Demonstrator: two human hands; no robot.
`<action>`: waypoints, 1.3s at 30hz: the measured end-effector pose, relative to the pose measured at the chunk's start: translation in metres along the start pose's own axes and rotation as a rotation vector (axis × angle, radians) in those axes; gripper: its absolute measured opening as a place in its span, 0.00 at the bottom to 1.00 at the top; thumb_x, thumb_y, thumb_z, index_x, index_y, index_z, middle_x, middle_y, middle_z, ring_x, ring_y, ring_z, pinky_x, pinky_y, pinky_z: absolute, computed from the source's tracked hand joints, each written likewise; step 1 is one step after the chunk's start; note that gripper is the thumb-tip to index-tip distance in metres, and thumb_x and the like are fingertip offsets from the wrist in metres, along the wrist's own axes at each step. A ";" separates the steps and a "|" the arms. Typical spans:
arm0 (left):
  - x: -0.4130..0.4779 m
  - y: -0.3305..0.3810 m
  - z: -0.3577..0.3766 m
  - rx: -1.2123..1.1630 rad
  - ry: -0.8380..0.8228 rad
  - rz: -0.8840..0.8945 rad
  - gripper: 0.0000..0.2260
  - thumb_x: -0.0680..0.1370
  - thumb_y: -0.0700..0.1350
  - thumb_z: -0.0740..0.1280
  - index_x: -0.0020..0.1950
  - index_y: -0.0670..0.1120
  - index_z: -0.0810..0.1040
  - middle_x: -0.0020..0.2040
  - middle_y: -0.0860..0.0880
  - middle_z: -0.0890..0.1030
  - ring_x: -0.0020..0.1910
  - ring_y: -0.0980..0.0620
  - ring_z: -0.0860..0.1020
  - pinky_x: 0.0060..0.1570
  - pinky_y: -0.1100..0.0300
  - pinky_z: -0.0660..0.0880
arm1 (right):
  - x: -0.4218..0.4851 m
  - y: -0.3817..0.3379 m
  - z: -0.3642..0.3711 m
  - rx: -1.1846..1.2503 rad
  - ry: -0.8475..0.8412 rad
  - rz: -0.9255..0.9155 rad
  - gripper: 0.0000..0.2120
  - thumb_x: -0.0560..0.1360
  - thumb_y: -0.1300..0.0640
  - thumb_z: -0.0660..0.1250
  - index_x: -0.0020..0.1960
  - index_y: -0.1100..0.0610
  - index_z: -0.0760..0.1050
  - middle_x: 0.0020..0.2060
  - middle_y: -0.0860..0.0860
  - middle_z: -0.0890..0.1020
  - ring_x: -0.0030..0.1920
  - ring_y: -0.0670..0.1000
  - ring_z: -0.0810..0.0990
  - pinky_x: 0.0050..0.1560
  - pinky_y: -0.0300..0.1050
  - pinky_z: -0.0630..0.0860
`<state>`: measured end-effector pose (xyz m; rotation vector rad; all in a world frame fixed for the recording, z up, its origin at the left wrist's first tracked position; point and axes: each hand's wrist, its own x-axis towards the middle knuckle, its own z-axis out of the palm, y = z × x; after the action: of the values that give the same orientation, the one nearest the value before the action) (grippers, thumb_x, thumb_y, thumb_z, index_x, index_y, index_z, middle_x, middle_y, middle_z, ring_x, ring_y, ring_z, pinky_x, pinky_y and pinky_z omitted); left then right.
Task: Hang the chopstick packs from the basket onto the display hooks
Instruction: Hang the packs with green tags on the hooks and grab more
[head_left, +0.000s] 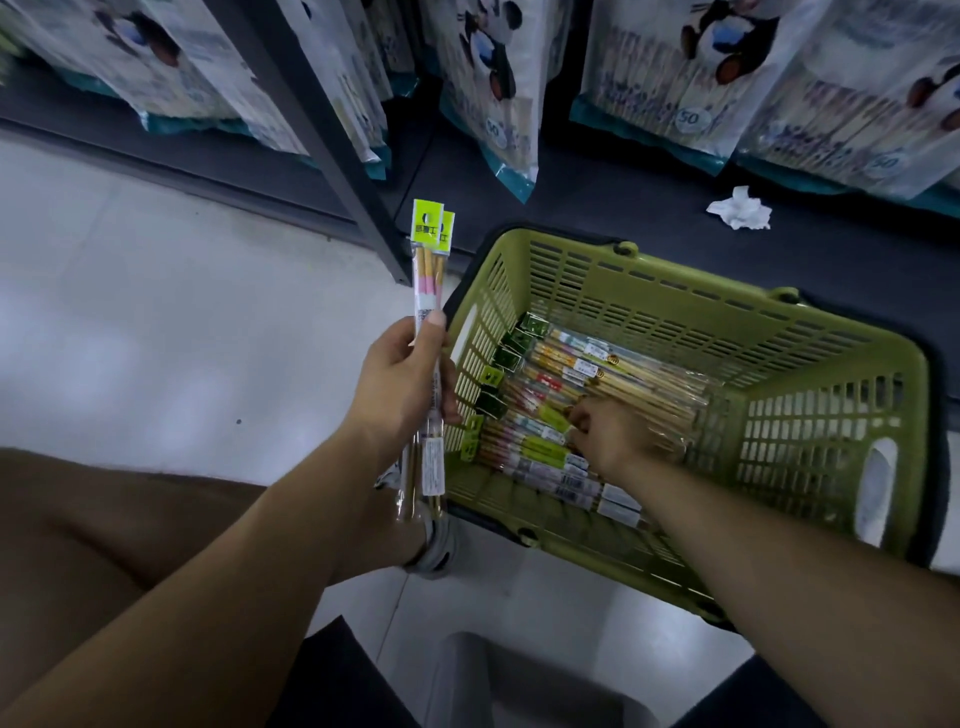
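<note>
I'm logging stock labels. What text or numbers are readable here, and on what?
"50": round badge on several large panda-print bags.
Too blurred: characters on the yellow header cards of the held packs.
Too small: stickers and barcodes on the loose packs in the basket.

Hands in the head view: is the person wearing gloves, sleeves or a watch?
No. The left hand and right hand are ungloved, and both forearms are bare to the frame edge: no sleeves, watch or wristband.
</note>
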<state>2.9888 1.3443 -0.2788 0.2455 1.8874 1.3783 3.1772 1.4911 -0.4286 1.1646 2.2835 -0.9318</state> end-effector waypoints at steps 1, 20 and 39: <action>0.001 0.000 0.001 -0.011 0.007 -0.006 0.16 0.86 0.55 0.61 0.48 0.43 0.74 0.31 0.47 0.76 0.24 0.46 0.73 0.26 0.57 0.74 | 0.000 0.000 -0.001 0.017 0.002 -0.003 0.09 0.79 0.52 0.70 0.58 0.52 0.80 0.51 0.53 0.84 0.46 0.55 0.80 0.41 0.45 0.76; 0.005 -0.005 0.001 -0.033 0.016 -0.020 0.16 0.85 0.55 0.61 0.48 0.42 0.74 0.31 0.46 0.77 0.23 0.47 0.73 0.26 0.57 0.76 | -0.019 -0.016 0.015 -0.300 -0.145 -0.204 0.14 0.75 0.45 0.73 0.52 0.52 0.74 0.49 0.52 0.77 0.47 0.53 0.75 0.41 0.45 0.66; -0.003 0.001 0.004 -0.041 0.014 -0.035 0.17 0.86 0.54 0.61 0.49 0.41 0.73 0.32 0.45 0.77 0.25 0.45 0.75 0.28 0.55 0.77 | -0.014 -0.006 -0.035 -0.122 -0.248 -0.126 0.11 0.78 0.55 0.69 0.40 0.51 0.69 0.40 0.51 0.76 0.42 0.52 0.76 0.39 0.43 0.69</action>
<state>2.9930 1.3459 -0.2771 0.1819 1.8647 1.3968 3.1785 1.5060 -0.3937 0.8136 2.1965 -0.9128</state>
